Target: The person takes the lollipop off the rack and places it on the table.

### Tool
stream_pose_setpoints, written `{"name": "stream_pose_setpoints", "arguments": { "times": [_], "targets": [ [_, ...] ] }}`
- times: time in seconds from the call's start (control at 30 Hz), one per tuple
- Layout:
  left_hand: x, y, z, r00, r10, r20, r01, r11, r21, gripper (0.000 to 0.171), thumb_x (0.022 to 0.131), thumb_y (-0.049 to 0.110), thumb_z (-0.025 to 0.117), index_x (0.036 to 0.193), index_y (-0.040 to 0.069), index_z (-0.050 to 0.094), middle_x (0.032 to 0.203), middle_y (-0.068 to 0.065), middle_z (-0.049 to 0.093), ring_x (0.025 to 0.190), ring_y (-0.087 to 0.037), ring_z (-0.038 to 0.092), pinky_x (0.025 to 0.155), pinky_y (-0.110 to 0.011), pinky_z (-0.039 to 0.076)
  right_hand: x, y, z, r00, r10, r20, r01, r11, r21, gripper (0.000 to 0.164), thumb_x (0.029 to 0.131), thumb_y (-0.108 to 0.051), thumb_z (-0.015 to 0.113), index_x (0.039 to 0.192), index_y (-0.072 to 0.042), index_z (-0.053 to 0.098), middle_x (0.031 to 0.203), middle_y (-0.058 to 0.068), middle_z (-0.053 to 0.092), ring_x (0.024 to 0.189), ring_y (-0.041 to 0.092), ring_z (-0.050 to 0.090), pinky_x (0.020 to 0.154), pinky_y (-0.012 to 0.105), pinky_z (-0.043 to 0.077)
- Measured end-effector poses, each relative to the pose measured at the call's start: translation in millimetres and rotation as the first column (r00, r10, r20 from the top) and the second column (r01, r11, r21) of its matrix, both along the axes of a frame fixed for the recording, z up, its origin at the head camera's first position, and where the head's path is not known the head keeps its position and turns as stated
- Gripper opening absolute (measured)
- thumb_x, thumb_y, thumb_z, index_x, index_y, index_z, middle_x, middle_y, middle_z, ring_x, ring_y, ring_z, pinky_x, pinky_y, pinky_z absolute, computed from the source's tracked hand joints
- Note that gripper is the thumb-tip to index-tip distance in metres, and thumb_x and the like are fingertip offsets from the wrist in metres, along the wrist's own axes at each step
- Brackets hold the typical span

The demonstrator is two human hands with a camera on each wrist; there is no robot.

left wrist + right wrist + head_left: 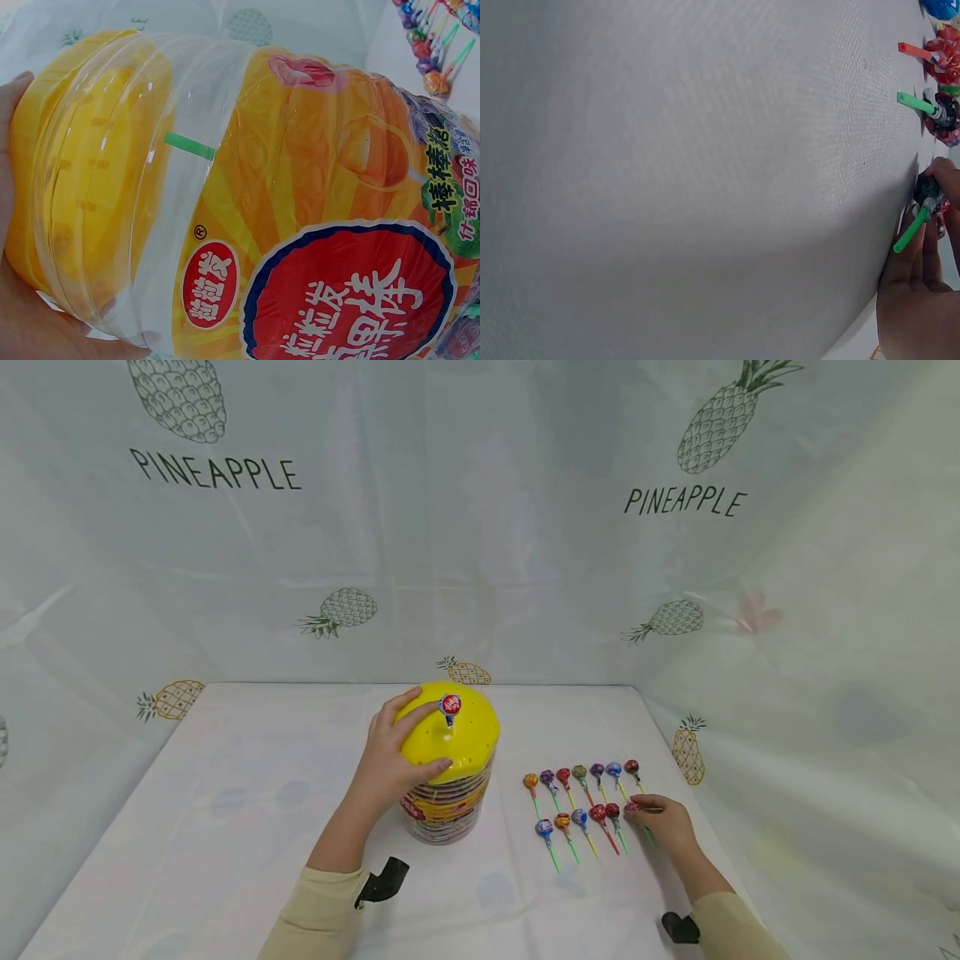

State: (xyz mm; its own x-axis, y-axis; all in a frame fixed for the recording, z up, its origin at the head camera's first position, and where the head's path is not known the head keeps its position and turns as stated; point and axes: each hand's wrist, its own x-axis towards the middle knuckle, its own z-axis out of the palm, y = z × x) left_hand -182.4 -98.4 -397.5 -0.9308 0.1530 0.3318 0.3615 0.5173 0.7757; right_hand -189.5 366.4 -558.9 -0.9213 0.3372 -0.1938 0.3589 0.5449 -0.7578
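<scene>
My left hand [393, 752] grips the rim of the yellow lid [472, 735] on a clear plastic candy jar [446, 814], thumb at the front and fingers spread across the top. A lollipop [450, 705] with a red and blue wrapper stands up from the lid beside my index fingertip. Through the jar wall in the left wrist view, a green stick [189, 145] shows below the lid. At the right end of the nearer lollipop row, my right hand [666, 822] pinches the wrapped head of a lollipop with a green stick [910, 230].
Two rows of wrapped lollipops lie on the white tabletop [247, 827] right of the jar, including an orange one [531, 781] and a blue one [543, 828]. A pineapple-print curtain [480, 527] hangs behind the table. Black wrist mounts [384, 880] sit by both sleeves.
</scene>
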Motion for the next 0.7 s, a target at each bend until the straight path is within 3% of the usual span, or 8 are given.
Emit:
{"name": "stream_pose_setpoints", "arguments": {
  "times": [0.7],
  "targets": [
    [0.3, 0, -1.9, 1.0, 0.009, -0.008, -0.009, 1.0, -0.015, 0.072, 0.072, 0.03, 0.084, 0.138, 0.026, 0.054, 0.155, 0.005, 0.024, 0.137, -0.031, 0.021, 0.099, -0.059, 0.042, 5.2, 2, 10.6, 0.998, 0.056, 0.017, -0.056, 0.998, 0.0, 0.034, 0.085, -0.01, 0.074, 0.118, -0.001, 0.068, 0.108, 0.016, 0.066, 0.095, 0.027, 0.061, 0.068, 0.029, 0.052]
  ]
}}
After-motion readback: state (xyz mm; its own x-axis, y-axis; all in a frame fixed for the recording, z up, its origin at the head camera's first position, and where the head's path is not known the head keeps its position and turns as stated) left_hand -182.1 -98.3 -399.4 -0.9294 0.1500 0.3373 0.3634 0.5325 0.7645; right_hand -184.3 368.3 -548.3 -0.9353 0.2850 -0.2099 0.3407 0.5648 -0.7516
